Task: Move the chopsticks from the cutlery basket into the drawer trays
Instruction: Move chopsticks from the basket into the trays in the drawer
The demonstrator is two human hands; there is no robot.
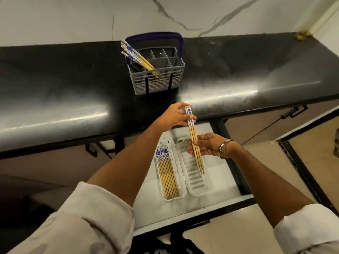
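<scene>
A small bundle of bamboo chopsticks (pixel 194 139) with blue-and-white tops hangs over the open drawer (pixel 183 208). My left hand (pixel 174 116) pinches their patterned tops. My right hand (pixel 207 145) grips the plain shafts lower down. Below them lies a white ribbed tray (pixel 196 182) with nothing in it. The white tray to its left (pixel 176 196) holds several chopsticks lying side by side. On the black counter stands the grey cutlery basket (pixel 157 83) with a dark blue handle. Several more chopsticks (pixel 136 56) lean out of its left compartment.
The black counter (pixel 55 99) juts over the back of the drawer. Closed cabinet fronts with black handles (pixel 293 112) flank the drawer. A marble wall (pixel 91 17) rises behind the counter. A tiled floor (pixel 315 149) lies to the right.
</scene>
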